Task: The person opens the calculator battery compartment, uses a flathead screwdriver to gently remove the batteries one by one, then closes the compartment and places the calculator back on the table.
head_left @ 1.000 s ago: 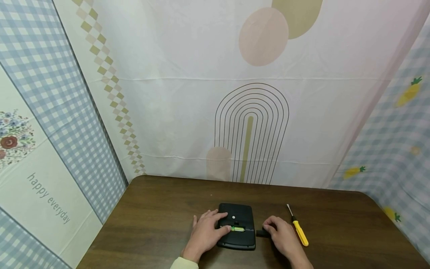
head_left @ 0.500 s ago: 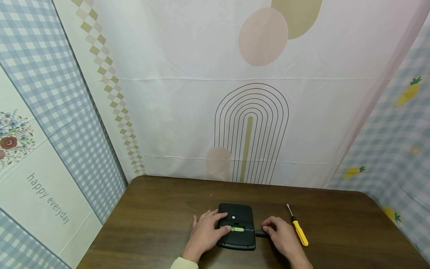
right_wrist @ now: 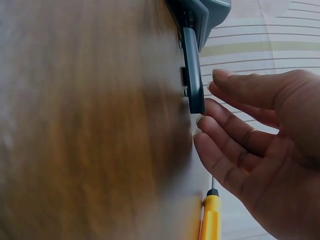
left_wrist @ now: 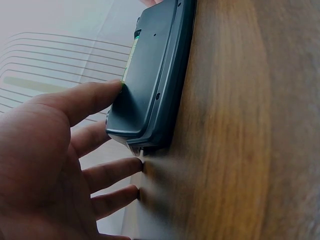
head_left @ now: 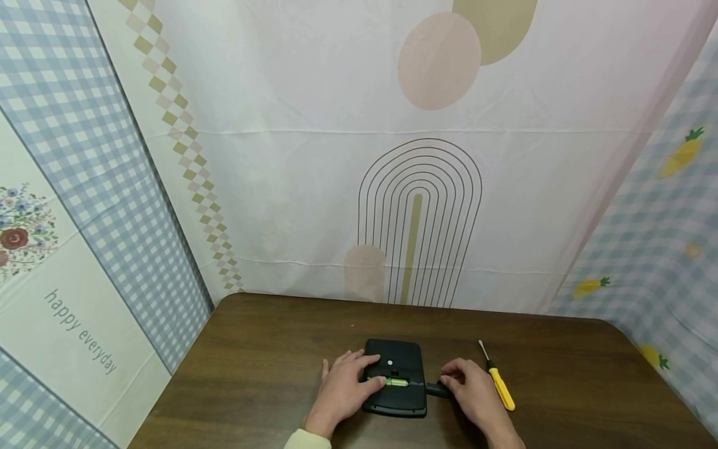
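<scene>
Right hand [head_left: 473,390]: bent loosely beside the black strip [right_wrist: 193,75], thumb and fingertips now eased slightly rightward, apparently off it, without firm pinch. Strip: lies just beside the right side of the black device [head_left: 409,368], contact unclear. Left hand [head_left: 343,390]: rests spread, thumb on the green battery [head_left: 397,382], index on device, well in from the table's [head_left: 269,374] far edge. Battery: exposed; work apparently incomplete. Yellow screwdriver [head_left: 500,385]: toward far right corner. Patterned cloth [head_left: 291,187]: beyond far edge.

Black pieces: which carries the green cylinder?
The wide device touched by the left hand: the green cylinder lies in it. The narrow strip by the right hand shows none.
</scene>
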Available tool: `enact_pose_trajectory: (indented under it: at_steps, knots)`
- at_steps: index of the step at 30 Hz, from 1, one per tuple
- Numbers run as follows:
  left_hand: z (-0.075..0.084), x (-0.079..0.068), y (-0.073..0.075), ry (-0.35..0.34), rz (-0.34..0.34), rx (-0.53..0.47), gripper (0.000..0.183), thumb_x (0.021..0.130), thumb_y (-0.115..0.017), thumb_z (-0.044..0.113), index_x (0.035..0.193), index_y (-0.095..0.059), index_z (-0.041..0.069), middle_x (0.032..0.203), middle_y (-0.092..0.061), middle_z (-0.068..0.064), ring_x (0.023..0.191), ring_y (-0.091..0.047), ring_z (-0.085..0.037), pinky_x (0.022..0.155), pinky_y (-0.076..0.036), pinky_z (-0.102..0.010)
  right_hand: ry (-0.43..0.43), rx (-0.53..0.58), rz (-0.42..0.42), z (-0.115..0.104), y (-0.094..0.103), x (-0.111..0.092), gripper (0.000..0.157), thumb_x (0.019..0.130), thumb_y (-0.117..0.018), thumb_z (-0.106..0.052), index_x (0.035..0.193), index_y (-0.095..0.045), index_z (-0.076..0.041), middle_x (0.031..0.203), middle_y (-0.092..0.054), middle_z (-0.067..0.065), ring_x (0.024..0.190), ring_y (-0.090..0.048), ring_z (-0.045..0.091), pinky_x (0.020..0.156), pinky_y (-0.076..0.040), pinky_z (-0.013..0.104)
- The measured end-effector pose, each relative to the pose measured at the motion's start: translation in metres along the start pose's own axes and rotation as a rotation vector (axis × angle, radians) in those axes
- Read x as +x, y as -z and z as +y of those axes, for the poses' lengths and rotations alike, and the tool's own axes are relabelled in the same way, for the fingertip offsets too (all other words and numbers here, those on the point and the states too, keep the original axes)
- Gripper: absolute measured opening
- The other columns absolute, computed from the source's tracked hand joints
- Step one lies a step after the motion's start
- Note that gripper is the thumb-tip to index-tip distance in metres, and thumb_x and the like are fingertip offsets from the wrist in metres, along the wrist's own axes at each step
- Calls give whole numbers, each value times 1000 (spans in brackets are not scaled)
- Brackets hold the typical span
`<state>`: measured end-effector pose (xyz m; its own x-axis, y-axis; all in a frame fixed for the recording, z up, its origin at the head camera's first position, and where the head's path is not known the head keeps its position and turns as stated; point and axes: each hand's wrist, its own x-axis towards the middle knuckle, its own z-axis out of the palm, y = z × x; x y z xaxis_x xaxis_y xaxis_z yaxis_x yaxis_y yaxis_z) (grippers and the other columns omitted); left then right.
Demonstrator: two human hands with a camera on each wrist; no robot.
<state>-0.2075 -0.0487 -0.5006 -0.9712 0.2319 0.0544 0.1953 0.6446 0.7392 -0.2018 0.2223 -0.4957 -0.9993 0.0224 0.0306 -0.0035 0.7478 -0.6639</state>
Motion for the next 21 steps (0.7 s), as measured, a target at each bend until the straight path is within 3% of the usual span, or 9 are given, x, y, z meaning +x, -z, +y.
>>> enact_pose_trajectory:
  at_steps: [7, 15, 21]
  knots:
    - [0, 0, 0, -4, 5, 4, 51, 93, -76, 45, 136, -74, 19, 149, -60, -19, 146, -44, -47, 112, -7, -85, -3, -54, 87, 0, 9, -2, 13, 95, -78, -4, 107, -74, 0, 103, -66, 10, 94, -67, 27, 83, -57, 51]
    - [0, 0, 0, -4, 4, 3, 51, 93, -76, 45, 136, -74, 19, 149, -60, -19, 146, -44, -47, 112, -7, -85, -104, -58, 223, 10, 27, -7, 25, 99, -71, -4, 120, -68, 8, 120, -62, 30, 112, -60, 47, 91, -49, 63]
    - [0, 0, -1, -1, 0, 5, 51, 93, -76, 46, 137, -74, 19, 149, -59, -18, 146, -44, -47, 112, -7, -85, -188, -48, 246, 18, 37, -8, 34, 100, -69, -7, 128, -64, 12, 127, -57, 37, 117, -55, 54, 93, -46, 66]
